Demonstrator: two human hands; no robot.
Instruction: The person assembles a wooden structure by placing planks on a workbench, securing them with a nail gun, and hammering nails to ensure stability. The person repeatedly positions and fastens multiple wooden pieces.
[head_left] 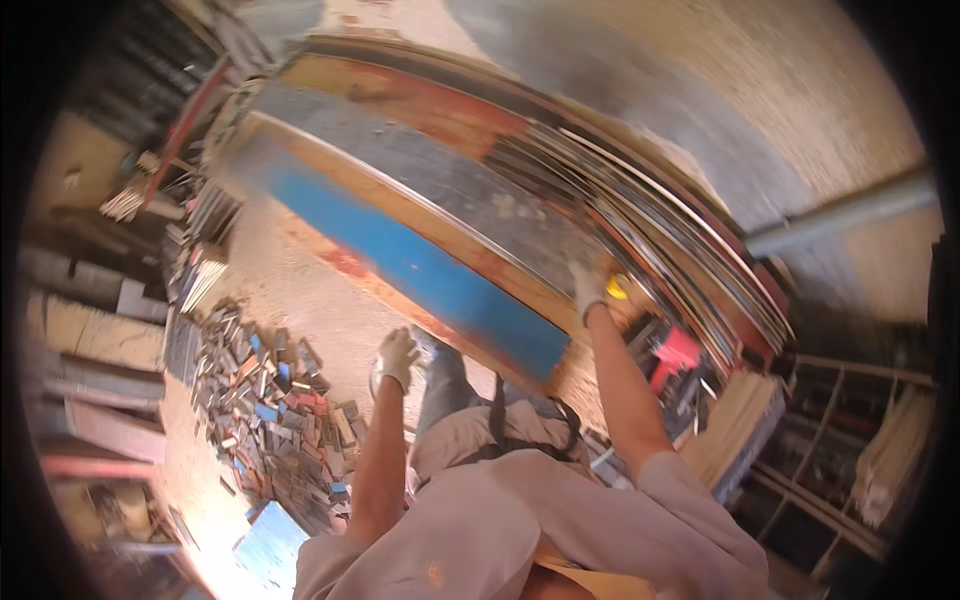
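My left hand, in a pale work glove, hangs beside my knee, just short of the near edge of a long blue board. Its fingers are loosely bent and apart, with nothing seen in them. At the right end of a long dark grey board is my right hand, also gloved. Its fingers reach out along that end, and whether they touch it is blurred. The blue board lies slantwise before me, its paint worn to reddish wood along the near edge. Right by my right hand sits a small yellow object.
A heap of small wood offcuts covers the floor at left. Long thin strips lie stacked beyond the boards. A red and black power tool is at right, near bundled wood slats and a rack. Sawdust coats the floor.
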